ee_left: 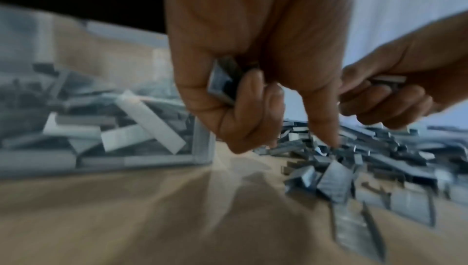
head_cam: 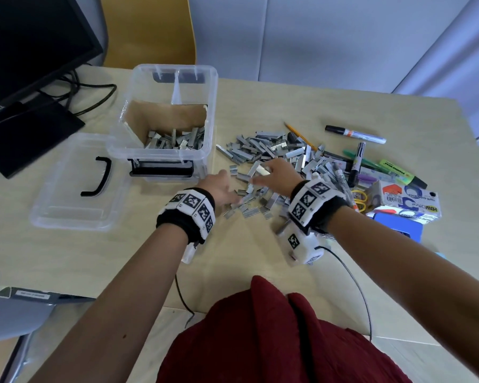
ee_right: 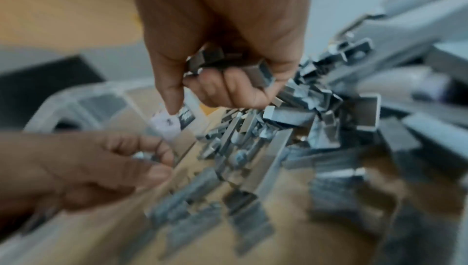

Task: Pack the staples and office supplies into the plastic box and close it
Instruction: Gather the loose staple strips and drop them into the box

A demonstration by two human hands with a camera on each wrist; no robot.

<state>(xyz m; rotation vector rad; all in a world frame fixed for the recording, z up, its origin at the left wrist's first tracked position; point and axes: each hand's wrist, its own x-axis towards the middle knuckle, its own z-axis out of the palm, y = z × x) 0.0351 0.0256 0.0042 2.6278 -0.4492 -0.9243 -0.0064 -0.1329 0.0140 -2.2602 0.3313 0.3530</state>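
Note:
A pile of grey staple strips (head_cam: 277, 158) lies on the table right of the clear plastic box (head_cam: 163, 125), which holds more staples behind a cardboard divider. Its lid (head_cam: 75, 186) lies flat at the box's left. My left hand (head_cam: 221, 189) hovers at the pile's near-left edge; in the left wrist view its curled fingers (ee_left: 243, 97) hold a staple strip (ee_left: 222, 81) while the forefinger points down. My right hand (head_cam: 280, 175) is over the pile, and its curled fingers (ee_right: 228, 87) grip several staple strips (ee_right: 255, 73).
Markers (head_cam: 354, 134), a pencil (head_cam: 299, 135), a green highlighter (head_cam: 398, 172), scissors (head_cam: 360, 200) and a tape box (head_cam: 407, 200) lie at the right. A monitor (head_cam: 28, 51) with cables stands at the back left. The table's near edge is by my body.

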